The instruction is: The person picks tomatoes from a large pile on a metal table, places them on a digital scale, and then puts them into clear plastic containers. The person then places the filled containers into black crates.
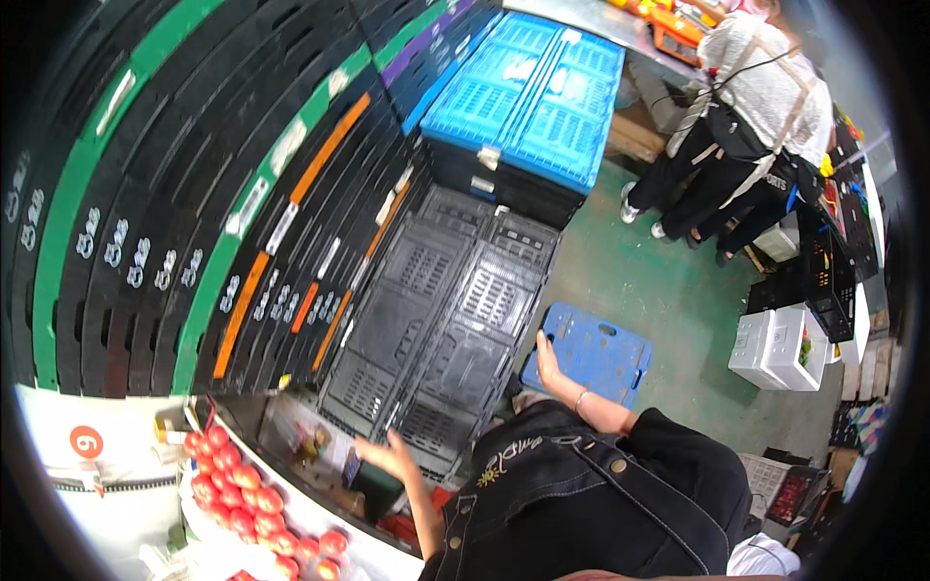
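Observation:
My left hand (389, 457) is beside the near left corner of a stack of folded black plastic crates (436, 319), thumb raised and fingers apart. My right hand (549, 363) is by the stack's right side, palm turned inward, with the fingers stretched out above a blue plastic platform (607, 356) on the floor. Neither hand holds anything. Whether either touches the crates cannot be told. Past the stack's far end stands another crate stack topped by a bright blue folded crate (523, 94).
Tall stacks of black folded crates (145, 218) with green and orange strips rise on the left. Tomatoes (240, 494) lie on a white surface at lower left. Two or more people (763, 94) stand at a metal counter (603, 18). White foam boxes (777, 345) sit at right on the green floor (625, 261).

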The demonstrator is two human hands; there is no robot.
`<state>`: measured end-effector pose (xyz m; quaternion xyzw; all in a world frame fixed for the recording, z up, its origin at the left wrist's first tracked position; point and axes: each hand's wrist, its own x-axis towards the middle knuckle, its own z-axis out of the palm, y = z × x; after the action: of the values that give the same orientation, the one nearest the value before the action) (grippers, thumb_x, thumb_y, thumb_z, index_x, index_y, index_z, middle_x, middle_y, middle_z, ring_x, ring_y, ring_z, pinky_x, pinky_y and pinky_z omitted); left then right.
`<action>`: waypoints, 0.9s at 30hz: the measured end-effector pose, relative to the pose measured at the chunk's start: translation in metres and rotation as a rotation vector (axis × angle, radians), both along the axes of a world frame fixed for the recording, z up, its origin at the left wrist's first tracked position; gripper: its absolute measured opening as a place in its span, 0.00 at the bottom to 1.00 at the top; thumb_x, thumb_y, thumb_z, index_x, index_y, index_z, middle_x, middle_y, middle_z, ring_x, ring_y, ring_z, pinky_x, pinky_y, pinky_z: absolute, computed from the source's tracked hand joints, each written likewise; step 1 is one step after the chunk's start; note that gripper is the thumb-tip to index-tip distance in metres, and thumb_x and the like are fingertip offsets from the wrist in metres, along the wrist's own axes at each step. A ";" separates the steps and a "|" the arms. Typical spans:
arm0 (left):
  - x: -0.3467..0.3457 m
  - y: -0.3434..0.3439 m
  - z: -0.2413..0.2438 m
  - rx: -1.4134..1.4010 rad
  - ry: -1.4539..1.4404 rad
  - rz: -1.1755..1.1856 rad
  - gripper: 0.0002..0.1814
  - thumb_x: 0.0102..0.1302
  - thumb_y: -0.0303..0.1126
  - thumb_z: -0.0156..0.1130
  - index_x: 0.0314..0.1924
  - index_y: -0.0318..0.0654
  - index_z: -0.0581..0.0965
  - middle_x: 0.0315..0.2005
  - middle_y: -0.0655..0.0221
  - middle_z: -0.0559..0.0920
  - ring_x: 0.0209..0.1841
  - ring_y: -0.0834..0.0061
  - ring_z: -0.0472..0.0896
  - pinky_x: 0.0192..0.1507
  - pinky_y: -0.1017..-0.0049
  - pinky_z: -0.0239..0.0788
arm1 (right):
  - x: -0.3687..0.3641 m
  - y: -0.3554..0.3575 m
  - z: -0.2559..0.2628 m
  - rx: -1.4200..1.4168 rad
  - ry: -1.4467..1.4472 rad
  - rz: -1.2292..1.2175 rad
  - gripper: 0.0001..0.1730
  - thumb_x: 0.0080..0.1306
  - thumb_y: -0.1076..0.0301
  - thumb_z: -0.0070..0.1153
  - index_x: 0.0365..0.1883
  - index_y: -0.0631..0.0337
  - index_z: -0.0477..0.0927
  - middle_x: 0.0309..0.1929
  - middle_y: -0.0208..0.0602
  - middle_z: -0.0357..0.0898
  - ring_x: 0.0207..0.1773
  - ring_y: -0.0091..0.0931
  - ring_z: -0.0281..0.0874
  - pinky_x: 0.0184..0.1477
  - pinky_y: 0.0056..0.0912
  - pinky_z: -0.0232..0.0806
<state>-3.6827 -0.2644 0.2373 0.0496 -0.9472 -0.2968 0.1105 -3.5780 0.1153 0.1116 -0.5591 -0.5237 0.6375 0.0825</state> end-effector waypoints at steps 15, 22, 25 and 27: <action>-0.141 0.186 0.011 -0.392 -0.352 -0.543 0.47 0.44 0.56 0.73 0.56 0.35 0.63 0.41 0.49 0.78 0.46 0.51 0.78 0.49 0.55 0.63 | -0.005 -0.032 0.093 0.267 -0.073 0.220 0.31 0.66 0.52 0.50 0.59 0.67 0.69 0.58 0.53 0.71 0.60 0.41 0.70 0.62 0.36 0.61; -0.234 0.132 0.140 -0.347 0.044 -0.698 0.16 0.63 0.36 0.60 0.45 0.33 0.72 0.31 0.52 0.79 0.34 0.49 0.78 0.36 0.56 0.69 | -0.109 -0.074 0.175 0.834 0.410 0.940 0.26 0.65 0.59 0.51 0.57 0.65 0.68 0.62 0.50 0.65 0.64 0.43 0.62 0.64 0.41 0.57; -0.249 0.130 0.132 -0.678 0.347 -0.682 0.14 0.62 0.38 0.62 0.44 0.41 0.74 0.43 0.66 0.75 0.47 0.65 0.73 0.47 0.66 0.65 | -0.166 -0.104 0.145 1.294 0.418 1.388 0.32 0.66 0.51 0.49 0.60 0.65 0.66 0.68 0.50 0.58 0.70 0.43 0.55 0.67 0.53 0.50; -0.251 0.128 0.118 -0.831 0.445 -0.684 0.16 0.63 0.41 0.60 0.48 0.43 0.73 0.42 0.68 0.75 0.46 0.68 0.73 0.48 0.68 0.65 | -0.183 -0.111 0.104 1.457 0.441 1.449 0.30 0.63 0.45 0.49 0.50 0.63 0.73 0.58 0.45 0.68 0.62 0.38 0.64 0.66 0.55 0.51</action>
<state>-3.9333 -0.1360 0.3556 -0.3703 -0.9003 0.0779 0.2150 -3.7614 0.0046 0.2160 0.2012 -0.9632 0.1527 0.0915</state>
